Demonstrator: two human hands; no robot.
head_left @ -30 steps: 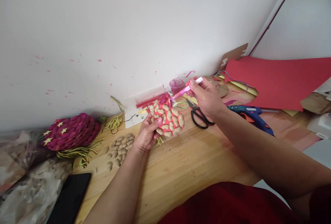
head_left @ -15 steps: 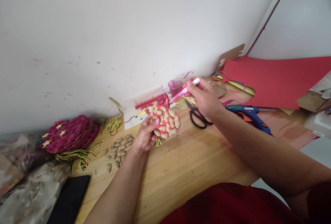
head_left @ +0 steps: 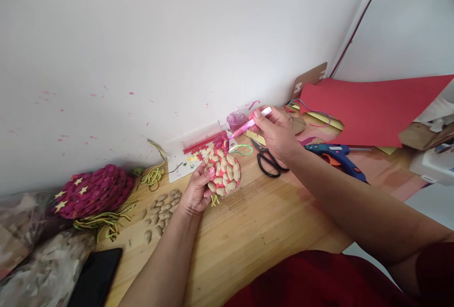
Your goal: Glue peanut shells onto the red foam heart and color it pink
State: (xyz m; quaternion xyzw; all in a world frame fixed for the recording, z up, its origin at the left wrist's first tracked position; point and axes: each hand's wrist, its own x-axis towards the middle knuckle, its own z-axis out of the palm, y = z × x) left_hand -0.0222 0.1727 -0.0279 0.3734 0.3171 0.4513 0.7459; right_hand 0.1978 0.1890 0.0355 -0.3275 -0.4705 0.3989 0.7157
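My left hand [head_left: 196,192] grips a red craft piece covered with peanut shells [head_left: 224,170], holding it tilted above the wooden table [head_left: 255,231]. The piece's top part is painted magenta. My right hand [head_left: 276,132] pinches a pink brush [head_left: 247,126], and its tip touches that magenta top. Behind the brush stands a small cup of magenta paint [head_left: 235,119] by the wall.
Black scissors [head_left: 266,160] and a blue glue gun [head_left: 335,155] lie to the right, below red paper sheets [head_left: 376,108]. Loose peanut shells [head_left: 161,207], yellow-green cords [head_left: 102,222], a magenta shell piece with stars [head_left: 94,191], plastic bags [head_left: 42,269] and a black phone [head_left: 94,281] lie on the left.
The view has drifted, so both hands and the craft piece sit a little further left and lower. The brush stays at the piece's magenta top. Both grips are unchanged.
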